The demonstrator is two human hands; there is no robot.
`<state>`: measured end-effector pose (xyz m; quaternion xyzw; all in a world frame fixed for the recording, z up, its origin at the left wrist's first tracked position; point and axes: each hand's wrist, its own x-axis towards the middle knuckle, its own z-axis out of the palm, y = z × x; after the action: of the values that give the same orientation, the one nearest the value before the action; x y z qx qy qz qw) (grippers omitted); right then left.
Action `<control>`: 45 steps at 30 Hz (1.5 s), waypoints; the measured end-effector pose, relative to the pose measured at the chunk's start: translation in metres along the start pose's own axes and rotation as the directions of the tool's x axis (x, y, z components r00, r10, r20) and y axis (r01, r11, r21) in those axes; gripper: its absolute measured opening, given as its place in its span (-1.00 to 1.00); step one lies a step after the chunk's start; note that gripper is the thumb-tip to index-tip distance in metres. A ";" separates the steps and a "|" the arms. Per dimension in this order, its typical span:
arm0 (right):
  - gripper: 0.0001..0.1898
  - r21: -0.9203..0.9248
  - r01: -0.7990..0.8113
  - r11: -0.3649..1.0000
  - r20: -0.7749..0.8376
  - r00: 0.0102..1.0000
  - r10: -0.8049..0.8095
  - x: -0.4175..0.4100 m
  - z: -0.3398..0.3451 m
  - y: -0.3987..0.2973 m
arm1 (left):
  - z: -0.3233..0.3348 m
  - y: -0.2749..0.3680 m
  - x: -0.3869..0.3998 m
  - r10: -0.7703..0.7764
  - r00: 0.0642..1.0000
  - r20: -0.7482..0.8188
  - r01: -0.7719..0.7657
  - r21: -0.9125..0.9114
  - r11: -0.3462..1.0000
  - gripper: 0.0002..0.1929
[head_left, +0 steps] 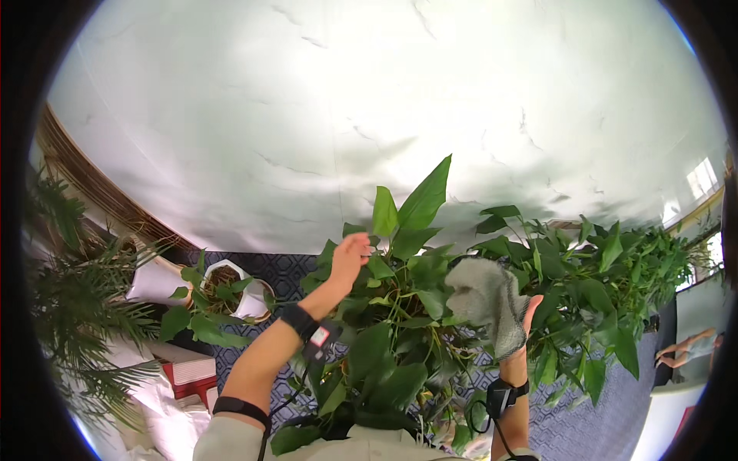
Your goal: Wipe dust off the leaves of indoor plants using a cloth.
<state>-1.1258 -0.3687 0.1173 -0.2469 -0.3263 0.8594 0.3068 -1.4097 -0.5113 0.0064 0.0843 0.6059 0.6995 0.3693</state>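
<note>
A leafy green potted plant [398,357] stands right in front of me, its pot hidden by foliage. At the upper left of this plant, my left hand [348,259] has its fingers loosely curled beside a pale upright leaf [384,212]. Whether those fingers touch a leaf or stem, I cannot tell. A grey knitted-looking cloth [481,299] drapes over my right hand [531,314], covering most of the fingers; the thumb sticks out on its right side. That cloth hangs against leaves between the middle plant and a second leafy plant [588,288] on the right.
A pale marbled wall [346,115] rises behind the plants. On the left are a white pot [252,299] with a small plant, a feathery palm [81,288] and red-and-white boxes [187,369]. Patterned blue carpet [565,429] covers the floor. A person [692,348] appears at far right.
</note>
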 end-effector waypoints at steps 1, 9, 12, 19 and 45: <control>-0.19 0.128 -0.001 0.992 0.011 1.000 -0.001 0.009 -0.005 -0.002 | 0.002 -0.001 0.019 -0.005 1.000 -0.010 0.005 0.011 1.000 -0.69; -0.23 -0.456 0.498 0.738 0.403 0.854 -0.327 0.089 0.067 0.060 | 0.012 0.004 0.117 -0.064 0.963 0.262 0.095 -0.110 0.989 -0.54; -0.13 -0.542 0.554 0.632 0.548 0.803 -0.233 0.145 0.039 0.118 | 0.094 0.034 0.098 -0.213 0.915 0.343 0.279 -0.155 0.948 -0.53; -0.28 -0.745 0.527 0.409 0.410 0.845 -0.343 0.196 0.059 0.153 | 0.083 -0.005 0.083 -0.035 0.934 0.354 0.235 -0.540 0.808 -0.54; -0.28 0.319 0.083 0.944 0.031 0.995 -0.098 -0.095 -0.089 -0.046 | 0.084 -0.019 -0.183 0.381 0.864 0.330 -0.486 0.343 0.804 -0.56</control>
<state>-0.9883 -0.3702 0.1118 -0.1592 -0.2020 0.8912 0.3737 -1.2238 -0.5582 0.0706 0.3834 0.6543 0.6046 0.2437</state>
